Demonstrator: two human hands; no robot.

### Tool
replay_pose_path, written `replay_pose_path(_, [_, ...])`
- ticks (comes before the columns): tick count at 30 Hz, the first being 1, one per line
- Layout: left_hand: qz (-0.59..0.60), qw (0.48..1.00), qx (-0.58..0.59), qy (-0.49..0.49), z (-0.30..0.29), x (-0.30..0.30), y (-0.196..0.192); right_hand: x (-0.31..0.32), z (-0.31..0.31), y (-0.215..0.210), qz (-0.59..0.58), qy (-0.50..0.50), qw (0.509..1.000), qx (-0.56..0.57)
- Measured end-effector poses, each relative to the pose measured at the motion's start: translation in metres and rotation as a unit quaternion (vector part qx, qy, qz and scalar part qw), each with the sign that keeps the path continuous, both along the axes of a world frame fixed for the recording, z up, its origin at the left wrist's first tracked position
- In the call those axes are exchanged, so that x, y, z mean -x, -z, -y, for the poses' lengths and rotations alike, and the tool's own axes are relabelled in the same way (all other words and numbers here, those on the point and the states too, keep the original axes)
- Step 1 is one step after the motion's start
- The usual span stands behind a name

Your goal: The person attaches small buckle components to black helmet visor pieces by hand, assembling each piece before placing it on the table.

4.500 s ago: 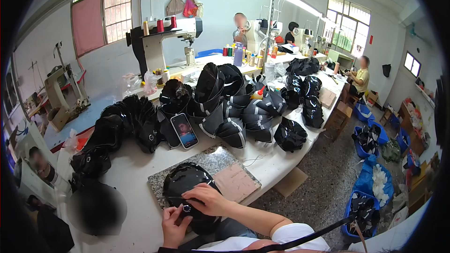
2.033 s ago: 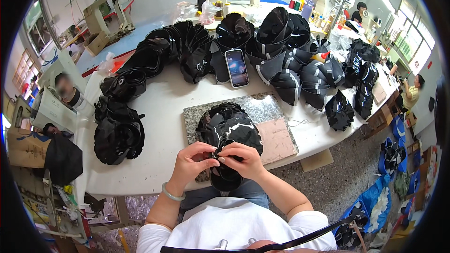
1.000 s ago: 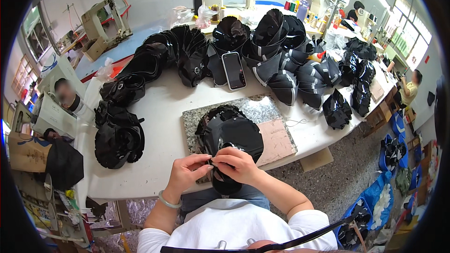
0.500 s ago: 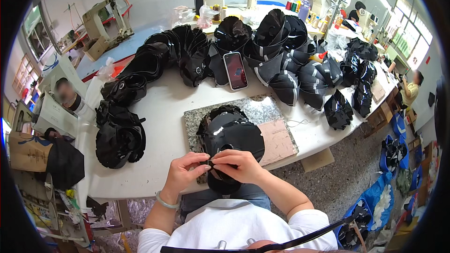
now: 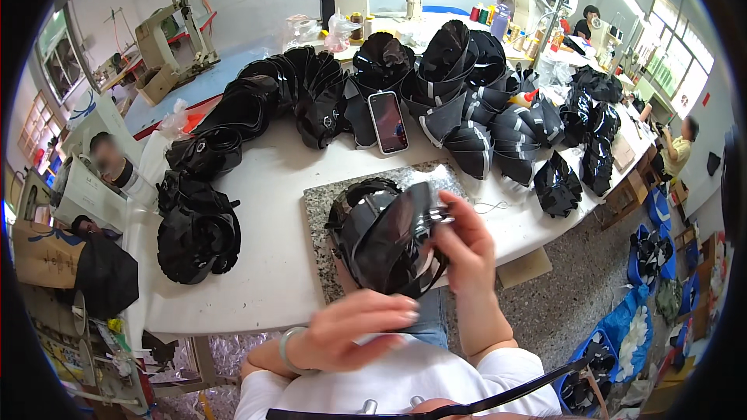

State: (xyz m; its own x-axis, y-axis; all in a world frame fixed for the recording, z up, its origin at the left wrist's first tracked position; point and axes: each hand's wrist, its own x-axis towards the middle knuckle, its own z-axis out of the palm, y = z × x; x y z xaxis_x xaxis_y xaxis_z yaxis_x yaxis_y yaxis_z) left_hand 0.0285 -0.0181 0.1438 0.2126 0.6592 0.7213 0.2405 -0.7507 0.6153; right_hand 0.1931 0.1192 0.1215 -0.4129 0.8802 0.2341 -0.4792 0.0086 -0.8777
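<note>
- Black piece (image 5: 372, 241), glossy and curved, sits tilted over the stone slab (image 5: 316, 206) at the near middle of the table (image 5: 268, 288); half a second ago it lies flatter, and now its near part is turned up, baring hollow folds.
- Right hand (image 5: 468, 245), at three o'clock of the piece, grips its raised edge between thumb and fingers; earlier it pinches close against the other hand.
- Left hand (image 5: 362, 330), at six o'clock, is drawn away from that pinch, its fingers stretched out and blurred, closed on nothing; whether a fingertip brushes the piece I cannot tell.
- Blurred silvery spots show beside the right fingertips.
- The slab is grey, speckled and square-edged; the table is smooth and white.
- The phone (image 5: 388, 122), a rounded upright rectangle, leans at twelve o'clock of the slab, as before.
- At half past ten, the fanned stack (image 5: 253, 95) shows thin, shiny black layers.
- Near half past one, the banded stack (image 5: 473, 148) is matt dark with pale strips.
- At nine o'clock, the small pile (image 5: 198, 239) has scalloped, mirror-like edges.
- A pale, smooth bracelet (image 5: 289, 348) rings the left wrist.
</note>
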Motion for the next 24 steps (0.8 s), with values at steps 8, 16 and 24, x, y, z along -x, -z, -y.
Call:
replay_pose_path(8, [-0.034,0.983,0.034,-0.176,-0.047,-0.033,0.020,-0.008,0.012,0.007,-0.053,0.117,0.988,-0.081])
replay_pose_path(16, [-0.083,0.941,0.086,-0.318,-0.068,-0.016,0.032,-0.002,-0.013,0.007,0.062,0.033,0.995,-0.073])
replay_pose_path(24, [-0.122,0.946,0.089,-0.288,-0.079,-0.003,0.015,0.001,-0.033,0.000,0.209,0.103,0.930,-0.286])
